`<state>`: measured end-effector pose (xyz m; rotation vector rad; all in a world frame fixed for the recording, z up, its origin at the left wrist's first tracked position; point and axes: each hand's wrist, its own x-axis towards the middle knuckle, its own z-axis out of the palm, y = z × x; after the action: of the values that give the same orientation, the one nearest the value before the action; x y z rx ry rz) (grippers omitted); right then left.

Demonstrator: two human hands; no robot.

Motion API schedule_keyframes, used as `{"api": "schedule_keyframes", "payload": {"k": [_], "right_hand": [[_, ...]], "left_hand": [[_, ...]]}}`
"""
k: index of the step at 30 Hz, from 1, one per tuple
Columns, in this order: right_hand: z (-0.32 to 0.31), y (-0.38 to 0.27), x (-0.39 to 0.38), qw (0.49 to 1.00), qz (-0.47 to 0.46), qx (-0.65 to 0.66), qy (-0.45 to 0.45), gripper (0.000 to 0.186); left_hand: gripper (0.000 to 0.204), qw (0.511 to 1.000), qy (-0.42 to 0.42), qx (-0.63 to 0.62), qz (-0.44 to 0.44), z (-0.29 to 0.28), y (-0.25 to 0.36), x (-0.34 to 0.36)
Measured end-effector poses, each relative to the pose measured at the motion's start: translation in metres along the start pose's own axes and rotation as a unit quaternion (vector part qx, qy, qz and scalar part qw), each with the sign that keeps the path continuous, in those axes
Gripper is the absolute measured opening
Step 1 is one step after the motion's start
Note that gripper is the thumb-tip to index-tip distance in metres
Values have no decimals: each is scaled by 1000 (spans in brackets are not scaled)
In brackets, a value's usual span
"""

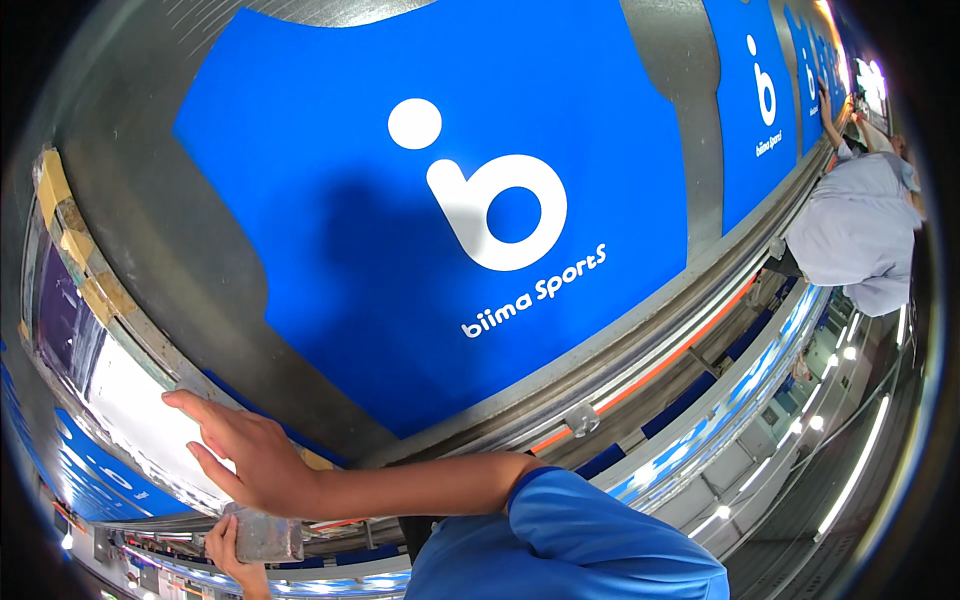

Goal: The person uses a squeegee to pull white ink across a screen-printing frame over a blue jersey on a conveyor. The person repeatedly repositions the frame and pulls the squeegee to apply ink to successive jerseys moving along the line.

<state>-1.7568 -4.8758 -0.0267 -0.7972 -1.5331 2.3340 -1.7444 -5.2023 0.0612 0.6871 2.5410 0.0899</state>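
My right hand (pixel 245 455) reaches across to the left, its index finger and thumb stretched apart. It lies over the near end of a printing screen frame (pixel 100 300) with taped edges, purple mesh and a bright white area; whether it touches the frame, I cannot tell. Lower down, my left hand (pixel 228 548) has its fingers bent against the end of a clear, box-like block (pixel 268 537). A large blue fabric panel (pixel 330 110), cut like a garment piece and printed with a white logo and lettering, lies flat on the dark table (pixel 110 190).
More blue printed panels (pixel 745 100) run along the table to the far right. A metal rail (pixel 660 370) with an orange stripe edges the table and carries another clear block (pixel 582 420). A person in a grey shirt (pixel 855 230) leans over the table farther along.
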Motion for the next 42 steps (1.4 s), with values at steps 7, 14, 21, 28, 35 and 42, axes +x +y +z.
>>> {"api": "schedule_keyframes", "payload": {"k": [7, 14, 21, 28, 35, 42], "right_hand": [[-1, -3, 2, 1000, 17, 0, -4, 51], [-4, -5, 1, 996, 71, 36, -41, 48], [-3, 0, 3, 997, 65, 31, -27, 45], [-8, 9, 8, 997, 49, -9, -51, 42], [-10, 10, 5, 998, 14, -8, -67, 42], [-13, 14, 2, 995, -24, -52, -76, 47]], "left_hand": [[38, 1000, 3, 8, 6, 0, 6, 3], [40, 1000, 5, 4, 6, 4, 1, -10], [41, 999, -21, 26, 5, -4, 4, 2], [40, 999, -39, 3, -7, -5, -2, 10], [54, 999, -32, 17, 4, -6, -2, 3], [49, 999, -41, 23, 3, -5, -4, 7]]}}
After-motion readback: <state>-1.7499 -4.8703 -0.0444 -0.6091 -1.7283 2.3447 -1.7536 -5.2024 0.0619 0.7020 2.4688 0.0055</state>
